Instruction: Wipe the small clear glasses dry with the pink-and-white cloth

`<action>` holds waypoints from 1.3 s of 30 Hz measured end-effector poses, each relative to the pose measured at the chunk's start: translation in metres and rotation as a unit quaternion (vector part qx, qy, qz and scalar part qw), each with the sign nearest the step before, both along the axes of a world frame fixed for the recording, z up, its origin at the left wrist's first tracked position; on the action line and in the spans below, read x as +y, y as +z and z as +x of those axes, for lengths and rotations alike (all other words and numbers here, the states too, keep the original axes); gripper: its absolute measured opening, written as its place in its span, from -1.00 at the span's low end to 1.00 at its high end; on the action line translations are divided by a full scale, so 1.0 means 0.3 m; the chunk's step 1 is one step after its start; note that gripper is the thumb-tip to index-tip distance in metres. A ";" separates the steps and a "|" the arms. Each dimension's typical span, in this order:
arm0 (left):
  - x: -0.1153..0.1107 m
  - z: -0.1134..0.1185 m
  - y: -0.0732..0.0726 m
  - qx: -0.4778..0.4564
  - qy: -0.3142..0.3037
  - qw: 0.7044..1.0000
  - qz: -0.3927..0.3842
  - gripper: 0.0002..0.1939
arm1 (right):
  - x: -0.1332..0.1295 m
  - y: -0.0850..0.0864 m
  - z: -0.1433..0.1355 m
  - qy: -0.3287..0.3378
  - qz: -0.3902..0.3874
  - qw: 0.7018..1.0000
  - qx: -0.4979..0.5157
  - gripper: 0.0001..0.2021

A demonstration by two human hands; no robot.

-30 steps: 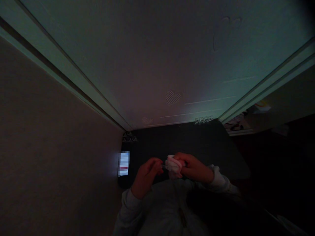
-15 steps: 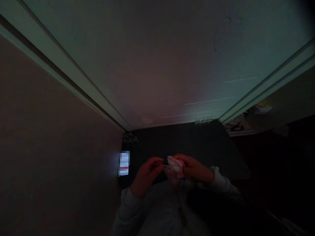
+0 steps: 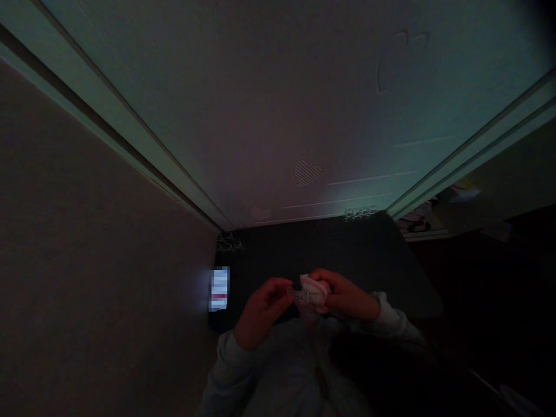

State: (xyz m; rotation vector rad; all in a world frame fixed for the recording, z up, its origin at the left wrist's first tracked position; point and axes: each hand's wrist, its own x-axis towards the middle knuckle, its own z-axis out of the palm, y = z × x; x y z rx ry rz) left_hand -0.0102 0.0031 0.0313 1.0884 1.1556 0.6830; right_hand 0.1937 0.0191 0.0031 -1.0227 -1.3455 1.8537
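In the dim head view, my right hand (image 3: 345, 295) is closed round a pale pink and white object (image 3: 316, 291) that looks soft and folded. My left hand (image 3: 266, 307) pinches the end of a small clear piece (image 3: 299, 295), which reaches across to the pink object. Both hands are above the near part of a dark table (image 3: 304, 249), close to my body. The details of the clear piece are too dark to make out.
A bright, blurred-out screen (image 3: 219, 288) is at the table's left edge by the wall. Clusters of small clear items (image 3: 360, 213) lie at the table's back edge, below a pale panel with a heart pattern (image 3: 307, 173). Shelved items (image 3: 419, 217) show at right.
The pink object has turned and shifted slightly right in my right hand. More of the clear piece now shows between my hands.
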 end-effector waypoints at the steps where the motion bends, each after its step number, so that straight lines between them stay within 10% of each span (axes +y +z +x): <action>1: 0.001 -0.002 0.001 -0.005 -0.003 1.000 0.001 -0.76 | -0.001 -0.002 0.000 0.000 0.000 1.000 -0.006 -0.82; 39: -0.007 -0.024 -0.019 0.016 -0.041 0.997 0.060 -0.73 | -0.024 -0.025 -0.004 -0.065 -0.027 0.998 -0.007 -0.85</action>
